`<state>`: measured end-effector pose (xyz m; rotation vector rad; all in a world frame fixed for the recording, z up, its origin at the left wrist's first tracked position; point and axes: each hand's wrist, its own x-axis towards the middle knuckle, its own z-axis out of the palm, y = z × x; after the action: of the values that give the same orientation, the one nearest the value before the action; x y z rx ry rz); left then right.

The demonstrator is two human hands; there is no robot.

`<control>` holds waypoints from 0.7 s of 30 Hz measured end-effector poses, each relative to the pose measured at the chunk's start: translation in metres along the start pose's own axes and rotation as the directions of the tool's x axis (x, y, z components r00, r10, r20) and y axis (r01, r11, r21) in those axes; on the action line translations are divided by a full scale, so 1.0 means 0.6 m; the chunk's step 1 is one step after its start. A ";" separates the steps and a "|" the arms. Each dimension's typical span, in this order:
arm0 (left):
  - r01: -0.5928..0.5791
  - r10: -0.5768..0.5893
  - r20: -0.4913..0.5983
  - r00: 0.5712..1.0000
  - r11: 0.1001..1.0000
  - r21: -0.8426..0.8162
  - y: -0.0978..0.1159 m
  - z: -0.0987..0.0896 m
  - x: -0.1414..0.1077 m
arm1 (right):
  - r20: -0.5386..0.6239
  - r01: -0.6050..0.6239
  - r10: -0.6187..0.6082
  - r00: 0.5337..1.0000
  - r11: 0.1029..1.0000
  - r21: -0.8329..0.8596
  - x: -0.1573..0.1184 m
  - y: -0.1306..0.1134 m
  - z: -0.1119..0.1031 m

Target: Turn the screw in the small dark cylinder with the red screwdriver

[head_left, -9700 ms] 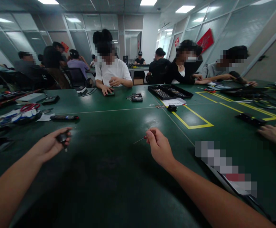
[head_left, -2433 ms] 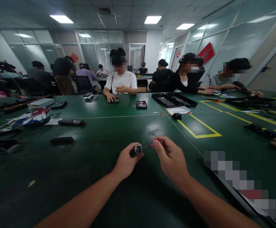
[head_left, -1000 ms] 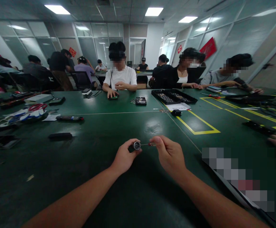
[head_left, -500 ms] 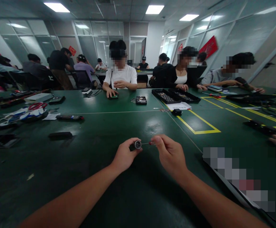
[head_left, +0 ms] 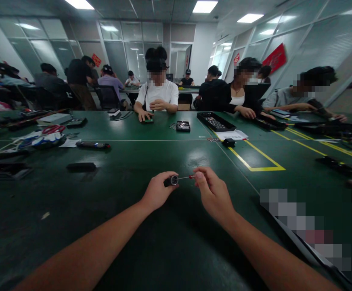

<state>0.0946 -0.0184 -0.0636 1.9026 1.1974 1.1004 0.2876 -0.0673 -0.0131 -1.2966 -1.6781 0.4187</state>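
My left hand (head_left: pixel 158 191) is closed around a short dark cylinder (head_left: pixel 174 180) whose silver-rimmed round end faces me. Between the thumb and fingers of my right hand (head_left: pixel 212 190) is a small screwdriver (head_left: pixel 191 176) with a red handle, mostly covered by the fingers. Its thin shaft runs left to the side of the cylinder, and the tip seems to meet it there. Both hands are held above the green table (head_left: pixel 151 250).
Beyond my hands lie a dark bar (head_left: pixel 81 167), a black pen-shaped tool (head_left: pixel 93 145), a black block (head_left: pixel 228 142) and a black parts tray (head_left: pixel 214 122). Cables and red-handled pliers (head_left: pixel 53 129) lie left. A pixelated item (head_left: pixel 297 226) is at right. Co-workers sit across.
The screwdriver now slopes up slightly more toward my right hand; both hands keep their grip. Across the table, a co-worker's second black tray has shifted right. The whole view has moved a little.
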 end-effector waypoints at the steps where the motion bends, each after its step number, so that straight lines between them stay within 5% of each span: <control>1: 0.001 -0.001 -0.005 1.000 1.000 -0.006 0.000 0.000 0.000 | -0.005 0.002 -0.002 1.000 1.000 0.004 0.000 0.000 0.000; 21: 0.009 -0.009 0.019 1.000 1.000 -0.028 0.002 -0.003 -0.001 | -0.011 -0.039 0.040 0.999 0.997 0.069 -0.002 -0.003 0.001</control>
<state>0.0935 -0.0190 -0.0622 1.8802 1.1731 1.0868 0.2861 -0.0688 -0.0128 -1.2817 -1.6160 0.4866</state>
